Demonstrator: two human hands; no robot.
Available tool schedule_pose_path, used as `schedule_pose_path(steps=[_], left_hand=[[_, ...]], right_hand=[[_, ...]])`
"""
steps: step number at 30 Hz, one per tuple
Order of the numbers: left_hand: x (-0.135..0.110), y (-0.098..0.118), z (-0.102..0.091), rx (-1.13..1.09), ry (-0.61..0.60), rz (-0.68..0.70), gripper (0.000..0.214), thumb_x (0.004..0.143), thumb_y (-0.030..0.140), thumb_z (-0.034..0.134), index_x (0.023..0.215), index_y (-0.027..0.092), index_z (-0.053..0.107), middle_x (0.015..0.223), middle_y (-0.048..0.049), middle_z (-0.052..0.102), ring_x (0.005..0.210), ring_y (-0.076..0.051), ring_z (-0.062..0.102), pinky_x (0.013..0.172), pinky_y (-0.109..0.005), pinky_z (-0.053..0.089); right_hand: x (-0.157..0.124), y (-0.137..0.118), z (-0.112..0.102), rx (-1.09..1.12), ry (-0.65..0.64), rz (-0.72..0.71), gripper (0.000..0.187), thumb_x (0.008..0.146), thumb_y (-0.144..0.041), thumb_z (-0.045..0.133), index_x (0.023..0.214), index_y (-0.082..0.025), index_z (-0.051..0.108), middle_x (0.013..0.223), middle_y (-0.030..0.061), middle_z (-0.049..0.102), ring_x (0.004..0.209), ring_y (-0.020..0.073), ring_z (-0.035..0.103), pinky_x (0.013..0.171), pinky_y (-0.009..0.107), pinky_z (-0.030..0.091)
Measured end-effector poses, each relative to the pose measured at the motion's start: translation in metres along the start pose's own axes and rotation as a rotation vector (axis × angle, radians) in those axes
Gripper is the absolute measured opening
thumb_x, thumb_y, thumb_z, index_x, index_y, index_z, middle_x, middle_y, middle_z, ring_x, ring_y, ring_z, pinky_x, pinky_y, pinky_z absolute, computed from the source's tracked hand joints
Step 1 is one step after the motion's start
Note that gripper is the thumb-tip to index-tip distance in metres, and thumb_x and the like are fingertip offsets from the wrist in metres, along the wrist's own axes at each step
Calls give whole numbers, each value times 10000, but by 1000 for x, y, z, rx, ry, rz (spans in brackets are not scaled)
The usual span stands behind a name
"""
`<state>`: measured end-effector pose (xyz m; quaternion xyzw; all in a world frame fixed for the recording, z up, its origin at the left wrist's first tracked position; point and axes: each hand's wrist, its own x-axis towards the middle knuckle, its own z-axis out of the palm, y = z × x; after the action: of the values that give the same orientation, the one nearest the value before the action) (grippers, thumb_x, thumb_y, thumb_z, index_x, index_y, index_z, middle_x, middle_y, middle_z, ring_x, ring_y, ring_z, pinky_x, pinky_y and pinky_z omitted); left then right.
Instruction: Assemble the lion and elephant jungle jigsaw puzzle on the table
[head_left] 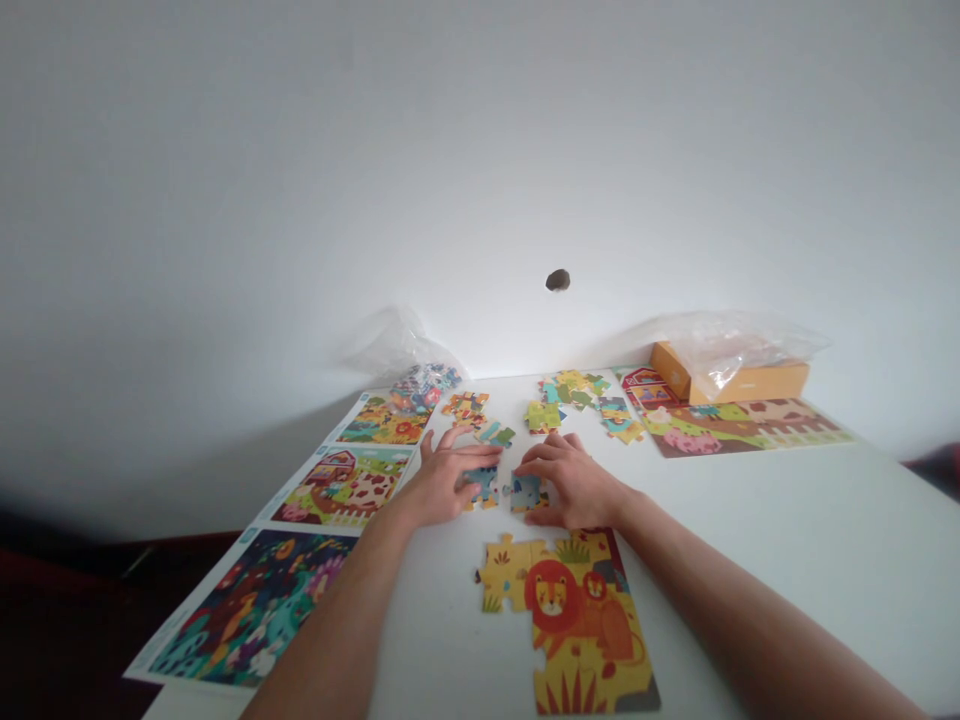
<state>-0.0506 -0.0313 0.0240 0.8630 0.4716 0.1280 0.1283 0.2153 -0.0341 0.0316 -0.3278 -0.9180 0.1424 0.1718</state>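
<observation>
My left hand point(442, 482) grips a blue puzzle piece point(484, 484) from its left side, thumb below and fingers stretched over its top. Facing it across a narrow gap, another blue puzzle piece point(527, 493) sits between the thumb and fingers of my right hand point(571, 482). Both pieces are low at the white table, partly hidden by my fingers. Nearer to me lies a joined yellow puzzle section point(592, 620) with a red lion and a smaller lion face. A green-and-teal piece point(496, 433) lies just beyond my left fingers.
More loose pieces point(574, 388) lie toward the wall. A picture sheet point(255, 600) runs along the left, with a plastic bag of pieces point(424, 385) at its far end. At the back right, an orange box point(750, 385) with clear plastic rests on a farm picture point(742, 428).
</observation>
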Motion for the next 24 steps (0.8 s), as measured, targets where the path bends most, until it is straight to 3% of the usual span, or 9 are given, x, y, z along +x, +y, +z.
schedule_pose_path(steps=[7, 13, 18, 24], left_hand=[[2, 3, 3, -3, 11, 5, 499, 726, 100, 615, 1153, 350, 680, 1492, 44, 505, 1495, -350, 151, 1146, -672, 120], [4, 6, 5, -8, 13, 1, 423, 741, 140, 659, 1114, 340, 674, 1520, 64, 466, 1487, -352, 160, 1149, -658, 131], [4, 6, 5, -1, 34, 1, 370, 739, 189, 700, 1083, 326, 691, 1520, 56, 468, 1473, -356, 190, 1156, -630, 162], [2, 9, 1, -5, 38, 39, 245, 749, 194, 691, 929, 343, 765, 1507, 84, 477, 1476, -350, 190, 1168, -608, 177]], right_hand=[[0, -1, -1, 42, 59, 31, 594, 717, -496, 782, 1236, -260, 615, 1141, 69, 644, 1033, 266, 493, 914, 410, 332], [3, -4, 5, 55, 45, -5, 576, 760, -523, 750, 1264, -281, 612, 1173, 72, 634, 1036, 269, 476, 926, 420, 330], [4, -3, 8, 31, 12, -22, 405, 785, -524, 731, 1120, -299, 703, 1206, 60, 623, 1060, 272, 477, 941, 437, 317], [-1, 1, 1, 23, 63, -25, 457, 762, -457, 744, 1184, -295, 675, 1206, 69, 610, 1075, 280, 480, 925, 435, 327]])
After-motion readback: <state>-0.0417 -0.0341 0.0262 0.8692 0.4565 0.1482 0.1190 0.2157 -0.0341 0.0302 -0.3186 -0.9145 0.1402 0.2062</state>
